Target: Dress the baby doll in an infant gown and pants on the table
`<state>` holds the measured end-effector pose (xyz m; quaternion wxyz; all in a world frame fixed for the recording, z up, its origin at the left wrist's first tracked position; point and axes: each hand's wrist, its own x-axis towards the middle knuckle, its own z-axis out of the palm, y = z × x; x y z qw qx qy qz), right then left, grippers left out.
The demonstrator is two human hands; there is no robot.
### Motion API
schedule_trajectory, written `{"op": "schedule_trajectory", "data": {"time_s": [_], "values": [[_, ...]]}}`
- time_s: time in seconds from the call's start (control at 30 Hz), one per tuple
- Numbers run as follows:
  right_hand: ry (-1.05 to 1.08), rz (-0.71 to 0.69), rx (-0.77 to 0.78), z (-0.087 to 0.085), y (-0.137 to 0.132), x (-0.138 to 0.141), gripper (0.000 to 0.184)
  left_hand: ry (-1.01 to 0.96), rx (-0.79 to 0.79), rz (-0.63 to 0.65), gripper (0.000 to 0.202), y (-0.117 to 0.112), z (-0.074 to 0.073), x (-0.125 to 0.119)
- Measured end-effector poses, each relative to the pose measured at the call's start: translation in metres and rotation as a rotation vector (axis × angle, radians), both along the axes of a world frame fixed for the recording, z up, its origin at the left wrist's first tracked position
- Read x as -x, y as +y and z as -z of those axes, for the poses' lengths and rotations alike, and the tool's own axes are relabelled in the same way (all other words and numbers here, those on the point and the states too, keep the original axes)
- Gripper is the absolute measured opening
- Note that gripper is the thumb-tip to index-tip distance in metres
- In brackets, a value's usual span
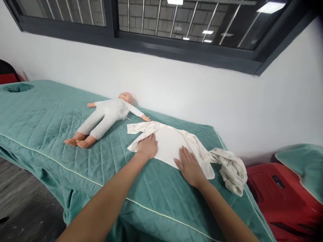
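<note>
A small white baby top (165,143) lies spread on the green quilted bed, its plain inner side facing up and a patterned sleeve reaching left. My left hand (147,147) rests flat on its left part, fingers stretched out. On the right part of the top lies my right hand (190,166), palm down with the fingers extended and thumb apart. Left of the top, a baby doll (109,112) in a white body lies on its back, one hand close to the sleeve. A crumpled patterned cloth (232,171) sits just right of the top.
The green quilted bed cover (50,114) has light piping along its edges and a face hole at the far left. Behind it runs a white wall (101,70) below a barred window. A red plastic chair (290,191) with green cloth stands at the right.
</note>
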<state>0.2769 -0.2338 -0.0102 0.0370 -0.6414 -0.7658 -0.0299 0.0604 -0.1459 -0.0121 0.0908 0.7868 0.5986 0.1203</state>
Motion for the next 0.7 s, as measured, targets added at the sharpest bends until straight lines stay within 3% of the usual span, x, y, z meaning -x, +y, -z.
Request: {"op": "schedule_trajectory", "data": {"time_s": [0.2,0.37,0.43,0.53,0.6,0.7], "values": [[0.097,-0.014,-0.054,0.003,-0.049,0.000,0.069,-0.003,-0.053,0.015,0.050,-0.007,-0.004,0.003],[0.371,-0.037,-0.010,-0.005,-0.047,0.028,0.060,-0.056,-0.283,0.125,0.044,-0.025,-0.005,0.015],[0.550,0.012,0.022,-0.013,-0.025,0.044,0.058,-0.083,-0.356,0.141,0.047,-0.033,-0.003,0.028],[0.759,0.126,0.084,-0.023,0.033,0.071,0.057,-0.096,-0.378,-0.017,0.047,-0.038,0.000,0.047],[0.757,0.241,0.081,-0.026,0.080,0.089,0.061,-0.097,-0.351,-0.155,0.047,-0.034,0.003,0.057],[0.754,0.303,0.049,-0.020,0.139,0.111,0.063,-0.118,-0.320,-0.227,0.045,-0.023,0.005,0.066]]}}
